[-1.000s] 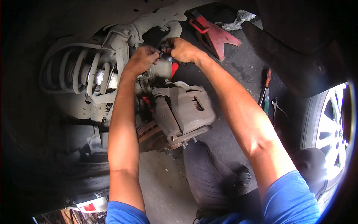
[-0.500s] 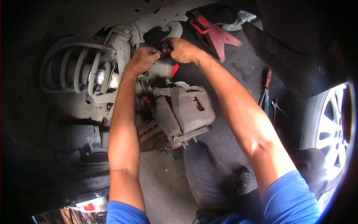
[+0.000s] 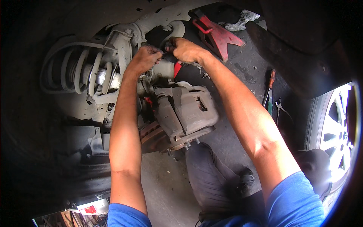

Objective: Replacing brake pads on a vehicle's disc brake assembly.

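My left hand (image 3: 149,56) is pinched above the suspension knuckle (image 3: 160,72), at what looks like a thin line too small to name. My right hand (image 3: 183,51) is closed just to its right, fingers curled round a small dark part I cannot make out. Below both hands is the grey, dusty brake caliper (image 3: 191,109) over a rusty brake disc (image 3: 151,134) with protruding wheel studs. Left of my hands are the grey coil spring (image 3: 79,72) and shiny strut (image 3: 101,77). Small metal pieces (image 3: 202,72) show under my right wrist.
A red jack stand (image 3: 223,38) and crumpled plastic (image 3: 244,20) lie beyond my hands. An orange-handled screwdriver (image 3: 271,79) and pliers (image 3: 281,108) lie to the right, near a silver alloy wheel (image 3: 334,136). Dark wheel-well panels (image 3: 287,56) surround me. My bent leg is below the caliper.
My hands have shifted very slightly, with the right one tilted a little upward, uncovering small metal pieces beneath its wrist. Everything else stays as it was.
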### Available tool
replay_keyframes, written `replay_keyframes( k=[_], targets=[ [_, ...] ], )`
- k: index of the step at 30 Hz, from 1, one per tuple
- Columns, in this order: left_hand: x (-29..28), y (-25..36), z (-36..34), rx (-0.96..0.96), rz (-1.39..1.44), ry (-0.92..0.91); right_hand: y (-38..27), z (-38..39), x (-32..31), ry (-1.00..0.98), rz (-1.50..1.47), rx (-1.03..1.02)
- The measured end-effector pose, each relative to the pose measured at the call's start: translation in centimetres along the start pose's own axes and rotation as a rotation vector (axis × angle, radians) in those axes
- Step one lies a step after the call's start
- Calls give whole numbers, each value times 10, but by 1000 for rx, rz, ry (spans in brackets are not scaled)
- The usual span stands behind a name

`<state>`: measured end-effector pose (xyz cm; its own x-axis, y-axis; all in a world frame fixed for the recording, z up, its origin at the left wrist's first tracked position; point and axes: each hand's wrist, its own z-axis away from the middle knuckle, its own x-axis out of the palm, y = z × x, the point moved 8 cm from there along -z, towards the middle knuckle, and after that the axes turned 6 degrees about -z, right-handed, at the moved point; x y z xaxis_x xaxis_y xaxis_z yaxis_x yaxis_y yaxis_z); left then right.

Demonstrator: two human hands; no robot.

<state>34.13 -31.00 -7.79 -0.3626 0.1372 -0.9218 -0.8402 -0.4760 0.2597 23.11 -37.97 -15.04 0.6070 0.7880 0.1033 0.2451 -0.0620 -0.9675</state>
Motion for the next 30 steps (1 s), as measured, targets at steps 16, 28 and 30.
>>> replay_keyframes(
  k=[16, 28, 30],
  targets=[
    [1, -12, -3, -127, -13, 15, -5, 10, 3, -116, 127, 97],
    [3, 1, 9, -160, 144, -32, 6, 10, 14, -275, 18, 99],
    [5, -1, 11, -235, 94, -96, 5, 9, 13, -266, 5, 73]
  ],
)
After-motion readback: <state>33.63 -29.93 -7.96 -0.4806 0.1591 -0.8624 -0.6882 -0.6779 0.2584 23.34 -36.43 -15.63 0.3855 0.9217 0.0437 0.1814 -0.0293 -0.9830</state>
